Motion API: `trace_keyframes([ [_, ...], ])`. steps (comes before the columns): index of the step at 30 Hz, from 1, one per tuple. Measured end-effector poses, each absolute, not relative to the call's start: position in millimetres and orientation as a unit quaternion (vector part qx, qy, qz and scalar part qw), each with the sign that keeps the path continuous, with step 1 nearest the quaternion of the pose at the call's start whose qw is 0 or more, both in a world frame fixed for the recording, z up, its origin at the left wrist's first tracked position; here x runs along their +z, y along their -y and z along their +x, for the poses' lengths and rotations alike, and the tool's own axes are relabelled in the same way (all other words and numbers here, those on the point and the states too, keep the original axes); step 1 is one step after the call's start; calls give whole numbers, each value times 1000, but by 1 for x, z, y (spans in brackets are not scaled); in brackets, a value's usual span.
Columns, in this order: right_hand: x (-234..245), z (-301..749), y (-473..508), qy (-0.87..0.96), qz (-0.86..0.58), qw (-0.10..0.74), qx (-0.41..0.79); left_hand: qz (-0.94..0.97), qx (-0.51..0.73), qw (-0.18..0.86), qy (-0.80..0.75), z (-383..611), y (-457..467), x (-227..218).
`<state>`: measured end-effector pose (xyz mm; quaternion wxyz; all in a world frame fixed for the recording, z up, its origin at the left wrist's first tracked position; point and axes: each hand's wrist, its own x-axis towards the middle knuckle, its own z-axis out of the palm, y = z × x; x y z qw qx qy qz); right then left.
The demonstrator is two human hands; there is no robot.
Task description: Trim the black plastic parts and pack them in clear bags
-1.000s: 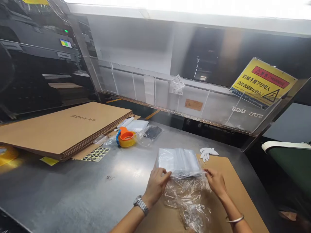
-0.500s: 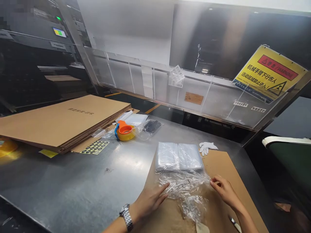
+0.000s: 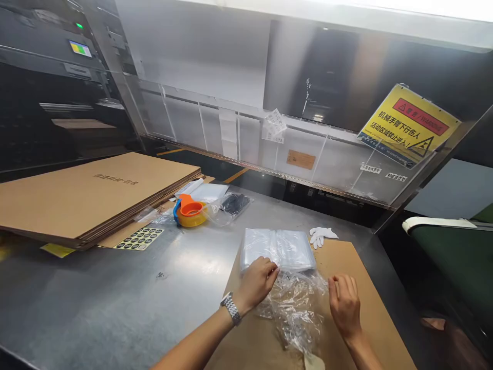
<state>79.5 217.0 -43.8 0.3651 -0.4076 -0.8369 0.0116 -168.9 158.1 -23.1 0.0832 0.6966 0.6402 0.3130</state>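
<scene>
A stack of clear plastic bags (image 3: 279, 246) lies flat on a brown cardboard sheet (image 3: 370, 298). Crumpled clear plastic wrapping (image 3: 298, 303) spreads from its near edge toward me. My left hand (image 3: 256, 285), with a metal watch on the wrist, is at the stack's near edge, thumb and fingers pinched on the wrapping there. On the other side, my right hand (image 3: 345, 306) has its fingers curled closed at the wrapping's right edge. The exact grip of both fingertips is partly hidden.
Flat cardboard boxes (image 3: 100, 192) are stacked at left, with a sticker sheet (image 3: 140, 238) beside them. An orange tape dispenser (image 3: 191, 210) stands at the back. A white glove (image 3: 322, 236) lies behind the cardboard sheet. A clear panel with a yellow warning sign (image 3: 410, 126) rises behind.
My left hand has moved up and forward to the stack's near edge, its outstretched fingers now closing. My right hand has turned more upright at the wrapping's edge. The view has shifted slightly.
</scene>
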Motion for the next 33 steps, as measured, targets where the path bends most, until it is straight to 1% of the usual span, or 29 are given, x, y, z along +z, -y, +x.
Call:
trace_keyframes([
  [3, -50, 47, -193, 899, -304, 316, -11, 696, 331, 112, -627, -172, -157, -16],
  [5, -56, 20, -187, 923, -263, 278, -25, 691, 343, 130, -623, -171, -156, -17],
  [10, -67, -21, -199, 936, -269, 214, -77, 635, 389, 164, -647, -176, -160, -25],
  [14, -70, -21, -201, 956, -224, 165, -97, 585, 429, 185, -662, -187, -171, -29],
  [17, -74, -15, -193, 960, -217, 147, -100, 574, 443, 212, -655, -190, -177, -34],
  [22, -81, -16, -179, 954, -256, 143, -70, 562, 445, 252, -650, -185, -179, -45],
  [26, -75, -31, -174, 921, -342, 184, -29, 570, 430, 258, -651, -188, -181, -43],
  [30, -69, -55, -174, 896, -382, 226, 3, 590, 400, 240, -659, -191, -181, -38],
  [33, -76, -69, -174, 890, -388, 241, 5, 591, 382, 212, -678, -189, -180, -39],
])
